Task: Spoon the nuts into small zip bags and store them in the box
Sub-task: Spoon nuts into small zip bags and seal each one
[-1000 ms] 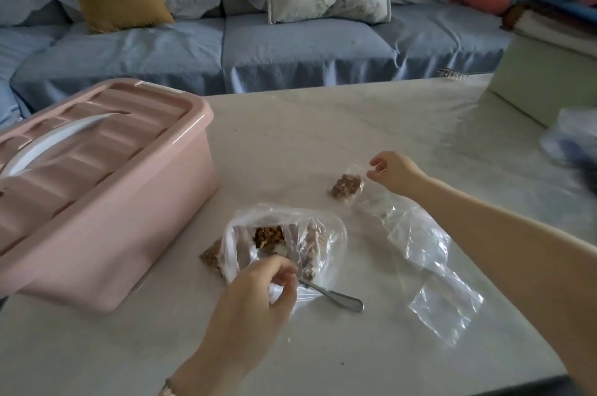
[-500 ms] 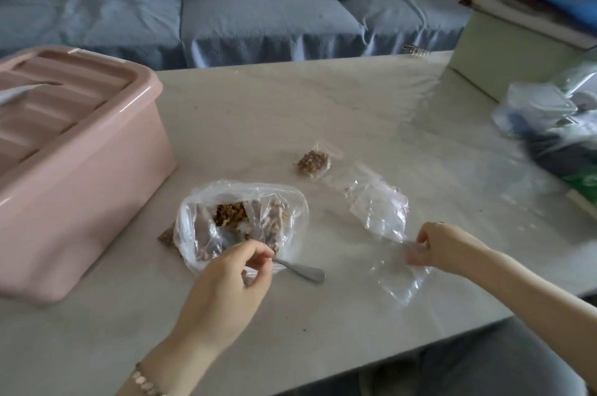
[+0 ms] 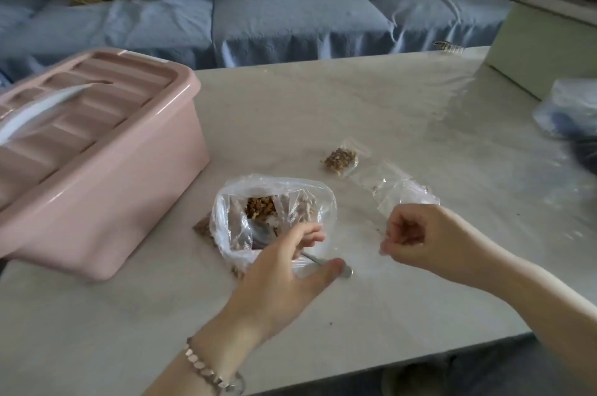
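A large clear bag of nuts (image 3: 274, 201) lies open on the table, with a metal spoon (image 3: 347, 272) resting in it, handle toward me. My left hand (image 3: 284, 269) hovers over the handle, with fingers and thumb spread either side of it. My right hand (image 3: 416, 240) is curled just right of the bag and seems to pinch an empty zip bag, though the clear plastic is hard to see. A small filled zip bag (image 3: 340, 160) lies farther back. More empty zip bags (image 3: 400, 192) lie behind my right hand. The pink box (image 3: 97, 169) stands at the left with its lid on.
Another small packet of nuts (image 3: 202, 229) pokes out from under the large bag's left side. A pale green box (image 3: 542, 56) with stacked items and a crumpled plastic bag (image 3: 568, 111) sit at the table's (image 3: 323, 104) right. A blue sofa lies beyond.
My right hand left the filled small bag, grasped the empty bags, then moved left toward the nut bag. My left hand's pinch at the spoon handle has spread wider.
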Available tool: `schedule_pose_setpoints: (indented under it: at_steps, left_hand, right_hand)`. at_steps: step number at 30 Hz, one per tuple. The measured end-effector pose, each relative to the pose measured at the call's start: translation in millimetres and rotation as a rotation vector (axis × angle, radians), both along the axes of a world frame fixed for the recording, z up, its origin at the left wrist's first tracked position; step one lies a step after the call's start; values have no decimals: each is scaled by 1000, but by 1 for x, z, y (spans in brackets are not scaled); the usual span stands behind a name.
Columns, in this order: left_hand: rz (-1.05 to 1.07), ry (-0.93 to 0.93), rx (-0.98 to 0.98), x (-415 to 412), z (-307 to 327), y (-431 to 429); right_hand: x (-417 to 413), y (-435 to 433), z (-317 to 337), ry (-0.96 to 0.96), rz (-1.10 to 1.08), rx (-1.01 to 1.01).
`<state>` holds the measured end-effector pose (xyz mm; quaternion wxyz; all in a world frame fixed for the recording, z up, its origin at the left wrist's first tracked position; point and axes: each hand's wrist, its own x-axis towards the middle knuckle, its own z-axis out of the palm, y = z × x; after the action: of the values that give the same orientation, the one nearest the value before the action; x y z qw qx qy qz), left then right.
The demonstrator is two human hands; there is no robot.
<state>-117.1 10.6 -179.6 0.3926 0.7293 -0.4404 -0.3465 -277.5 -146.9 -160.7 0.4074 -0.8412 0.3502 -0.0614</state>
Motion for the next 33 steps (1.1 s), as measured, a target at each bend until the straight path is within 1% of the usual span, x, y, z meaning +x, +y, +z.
schedule_pose_setpoints:
  at_steps: [1, 3, 6, 7, 8, 9, 11, 12, 14, 15, 19, 21, 25, 28, 31, 33]
  left_hand:
    - [-18, -13, 11, 0, 1, 1]
    - [26, -32, -8, 1, 4, 4]
    - [104, -20, -64, 5, 9, 10]
    - [114, -9, -99, 7, 8, 12]
    - [120, 13, -136, 9, 7, 15]
    - [124, 40, -165, 10, 7, 17]
    - [116, 81, -183, 14, 4, 21]
    - [110, 84, -177, 16, 3, 23]
    - [94, 79, -146, 19, 0, 25]
    - [88, 79, -123, 20, -1, 25]
    - [53, 2, -18, 26, -3, 24]
    - [23, -56, 12, 27, -2, 24]
    - [-49, -227, 71, 29, 1, 24]
    - [-83, -275, 95, 30, 5, 23]
    - [-46, -394, 44, 29, 8, 24]
    - [46, -521, -86, 29, 6, 23]
  right_hand:
    - [8, 8, 3, -58, 35, 0]
    - [23, 22, 10, -134, 103, -45]
    - [39, 38, 18, -160, 201, -140]
    - [43, 42, 19, -171, 217, -141]
    - [47, 46, 18, -189, 213, -90]
    - [50, 49, 18, -210, 191, 21]
    - [55, 53, 16, -218, 121, 325]
    - [57, 54, 15, -184, 85, 456]
    - [58, 53, 11, -112, 21, 598]
    - [57, 53, 10, -103, -3, 611]
    - [53, 51, 4, -83, -39, 458]
    - [52, 52, 4, -70, -12, 401]
    - [52, 58, 6, -65, 42, 299]
    - [53, 61, 5, -43, 62, 212]
    - [53, 63, 5, -59, 29, 224]
    - [53, 63, 7, -99, -39, 255]
